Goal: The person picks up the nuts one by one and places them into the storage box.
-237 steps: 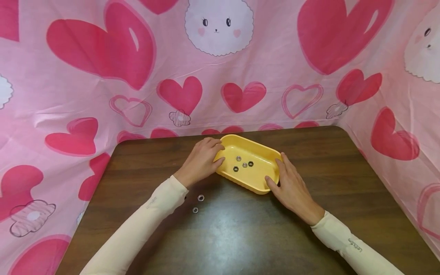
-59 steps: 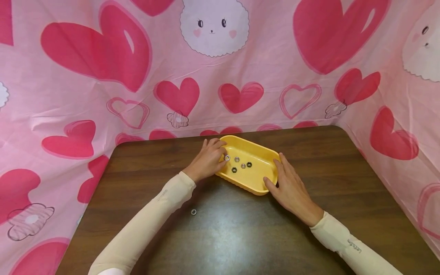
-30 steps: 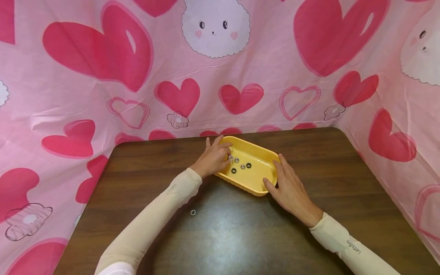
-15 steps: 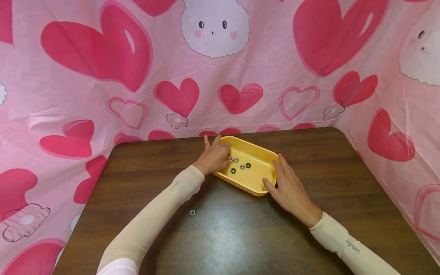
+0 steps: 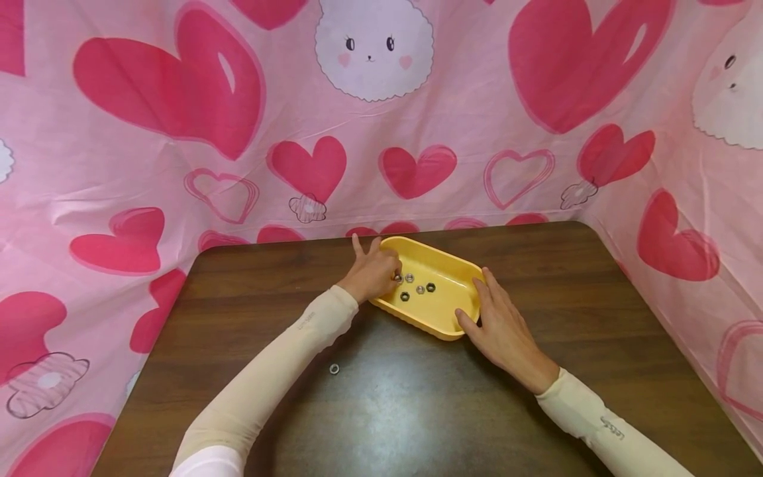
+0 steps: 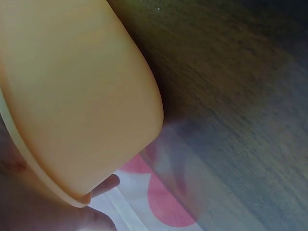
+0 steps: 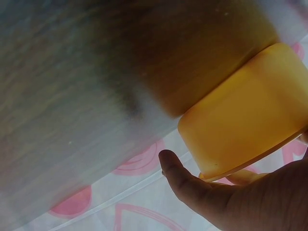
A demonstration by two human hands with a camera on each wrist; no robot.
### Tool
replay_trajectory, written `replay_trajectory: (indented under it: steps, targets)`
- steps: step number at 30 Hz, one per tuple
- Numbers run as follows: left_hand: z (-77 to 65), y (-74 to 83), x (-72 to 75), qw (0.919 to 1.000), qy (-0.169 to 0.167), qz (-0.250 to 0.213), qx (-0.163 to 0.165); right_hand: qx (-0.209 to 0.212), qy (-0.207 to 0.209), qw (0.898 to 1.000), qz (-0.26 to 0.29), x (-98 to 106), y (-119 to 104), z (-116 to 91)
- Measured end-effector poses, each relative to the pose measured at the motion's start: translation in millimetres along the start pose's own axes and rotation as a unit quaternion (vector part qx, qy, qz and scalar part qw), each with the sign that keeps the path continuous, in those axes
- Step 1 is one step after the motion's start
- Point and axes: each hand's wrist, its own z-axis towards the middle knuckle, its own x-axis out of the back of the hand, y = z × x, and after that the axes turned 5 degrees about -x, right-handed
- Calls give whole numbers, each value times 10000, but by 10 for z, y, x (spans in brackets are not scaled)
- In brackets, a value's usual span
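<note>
Five small nuts (image 5: 417, 287) sit in the yellow tray (image 5: 446, 311) near the counter's (image 5: 566, 278) far edge, and one loose nut (image 5: 334, 368) lies alone on the wood beside the left sleeve. The left hand (image 5: 372, 275) reaches over the tray's rim, fingers curled at the newest nut; whether they pinch it I cannot tell. The right hand (image 5: 503, 331) braces the tray's near corner with relaxed fingers. A heavy left hand could tip the light tray and spill the nuts. Eight seconds back, two nuts lay on the counter and four in the tray.
</note>
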Motion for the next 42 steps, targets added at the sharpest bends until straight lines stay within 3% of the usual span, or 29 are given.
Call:
replay_trajectory:
  steps: [9,15,24,42]
  targets:
    - [-81,26,68,9988,411,-242,53,-28,-15,10000,-9,5,-20,-4]
    - [-176,56,160,9979,503,-402,17,-84,-79,9999,0,18,-31,0]
    - [-375,44,260,9944,705,-772,-176,-52,-57,10000,13,26,-30,-7]
    - [-807,-31,318,9871,1386,-739,-314,-78,-54,10000,-2,20,-36,-9]
